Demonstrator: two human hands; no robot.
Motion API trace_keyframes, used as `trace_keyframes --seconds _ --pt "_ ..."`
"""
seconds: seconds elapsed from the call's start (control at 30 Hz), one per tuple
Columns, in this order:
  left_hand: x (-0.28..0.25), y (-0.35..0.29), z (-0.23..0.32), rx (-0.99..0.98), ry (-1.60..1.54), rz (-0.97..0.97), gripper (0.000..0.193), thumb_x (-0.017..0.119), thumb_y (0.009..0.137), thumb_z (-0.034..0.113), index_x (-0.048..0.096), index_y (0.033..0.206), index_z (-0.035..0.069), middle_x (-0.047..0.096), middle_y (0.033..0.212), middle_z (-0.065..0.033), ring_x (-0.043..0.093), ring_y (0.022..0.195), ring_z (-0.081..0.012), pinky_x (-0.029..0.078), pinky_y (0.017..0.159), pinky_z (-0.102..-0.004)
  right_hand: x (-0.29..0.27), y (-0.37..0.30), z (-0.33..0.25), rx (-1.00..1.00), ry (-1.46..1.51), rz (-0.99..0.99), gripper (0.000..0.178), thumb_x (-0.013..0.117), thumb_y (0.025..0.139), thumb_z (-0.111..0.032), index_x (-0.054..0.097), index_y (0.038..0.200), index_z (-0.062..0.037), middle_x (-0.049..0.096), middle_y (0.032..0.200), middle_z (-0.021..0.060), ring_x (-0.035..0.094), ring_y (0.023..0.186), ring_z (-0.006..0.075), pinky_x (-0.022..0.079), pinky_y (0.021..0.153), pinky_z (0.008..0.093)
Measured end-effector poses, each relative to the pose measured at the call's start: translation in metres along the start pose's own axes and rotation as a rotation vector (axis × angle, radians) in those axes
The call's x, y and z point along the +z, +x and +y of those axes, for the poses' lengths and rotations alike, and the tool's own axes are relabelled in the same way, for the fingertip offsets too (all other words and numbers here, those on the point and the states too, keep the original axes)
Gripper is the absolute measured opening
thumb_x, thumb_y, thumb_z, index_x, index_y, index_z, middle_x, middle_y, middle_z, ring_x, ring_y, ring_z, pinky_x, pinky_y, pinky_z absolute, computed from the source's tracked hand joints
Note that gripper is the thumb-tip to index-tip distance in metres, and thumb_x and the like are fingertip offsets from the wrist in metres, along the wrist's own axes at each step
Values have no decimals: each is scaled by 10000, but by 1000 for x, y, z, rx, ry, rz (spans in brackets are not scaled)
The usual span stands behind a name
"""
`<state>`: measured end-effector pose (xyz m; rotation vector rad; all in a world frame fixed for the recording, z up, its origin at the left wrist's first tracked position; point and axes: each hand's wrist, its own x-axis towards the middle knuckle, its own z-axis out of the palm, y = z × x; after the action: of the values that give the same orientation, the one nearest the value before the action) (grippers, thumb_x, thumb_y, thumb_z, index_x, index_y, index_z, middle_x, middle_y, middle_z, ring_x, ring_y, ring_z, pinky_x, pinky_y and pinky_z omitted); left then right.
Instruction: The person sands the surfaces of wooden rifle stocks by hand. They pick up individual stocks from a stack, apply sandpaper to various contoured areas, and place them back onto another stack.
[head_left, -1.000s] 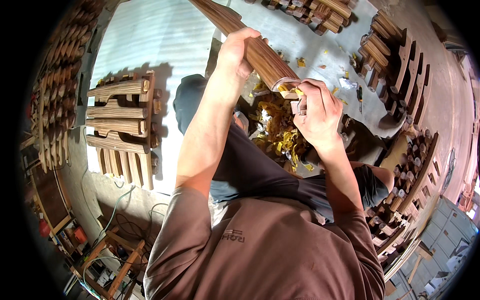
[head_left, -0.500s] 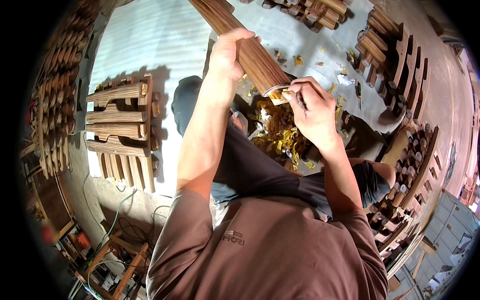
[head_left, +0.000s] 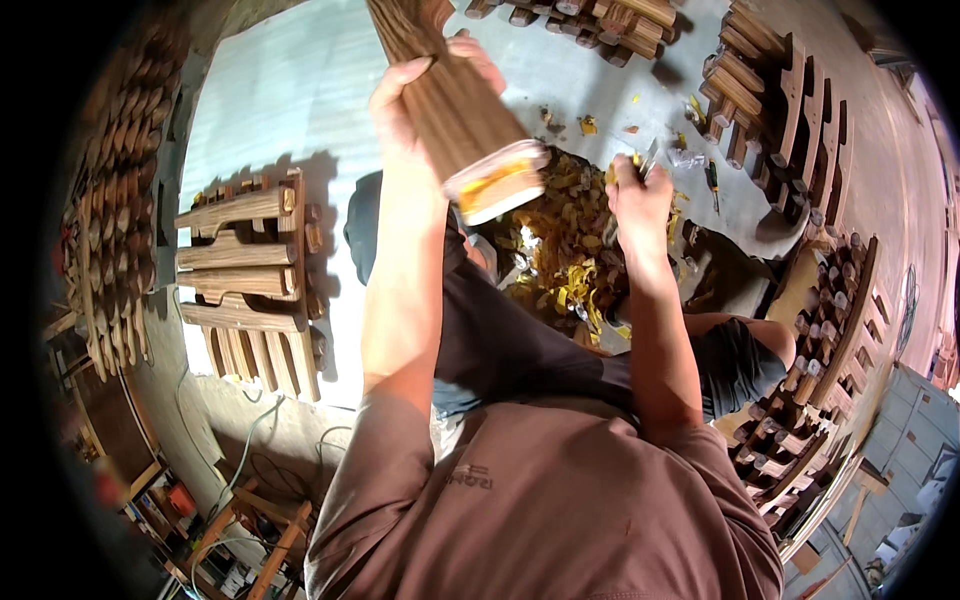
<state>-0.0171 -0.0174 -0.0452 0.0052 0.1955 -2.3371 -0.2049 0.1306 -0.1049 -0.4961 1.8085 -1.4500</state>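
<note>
My left hand (head_left: 398, 100) is wrapped round a dark, wood-grained post (head_left: 465, 115), its thumb on top and fingertips on the far side. The post is raised and tilted, with its near end toward me. That end shows a pale rim and a patch of yellow film or tape. Apart from it, to the right, my right hand (head_left: 640, 195) is closed round a small thin tool (head_left: 652, 152) with a shiny tip like a knife blade; most of it is hidden by the fingers. Below both hands lies a heap of yellow and brown peeled scraps (head_left: 570, 240).
A stack of wood-grained pieces (head_left: 240, 255) stands at left on the pale sheet (head_left: 270, 90). More pieces (head_left: 735, 90) lie at far right, with a screwdriver (head_left: 713, 185) and clear plastic (head_left: 685, 158) nearby. Stacked parts (head_left: 830, 320) line the right; cables (head_left: 245, 440) run at lower left.
My right hand has come away from the post's end and moved right and slightly farther off. My left hand has shifted left and turned the post, so its end faces me more.
</note>
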Motion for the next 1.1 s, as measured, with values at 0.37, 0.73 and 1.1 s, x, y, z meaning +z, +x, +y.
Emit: trace_keyframes --seconds 0.37,0.73,1.1 --pt "-25 7 16 239 607 56 381 598 766 36 505 1129 -32 584 994 -161 623 947 -280 522 908 -465 -51 -35 -14 -482 -1061 -331 176 590 905 -185 643 917 -18 665 722 178 657 707 406 528 657 464" --pt "-18 1 16 305 730 237 337 611 764 41 492 1065 -54 620 902 -174 642 849 -292 555 786 -431 -66 -49 -32 -773 -1196 -457 175 643 898 -179 606 971 -24 628 633 166 660 603 344 523 550 445" --pt "-20 3 8 332 751 279 317 628 762 33 519 1044 -63 615 923 -166 648 886 -302 552 818 -436 -18 -79 -77 -1034 -1317 -345 164 614 755 -45 555 904 -9 575 730 129 653 702 282 538 575 400"
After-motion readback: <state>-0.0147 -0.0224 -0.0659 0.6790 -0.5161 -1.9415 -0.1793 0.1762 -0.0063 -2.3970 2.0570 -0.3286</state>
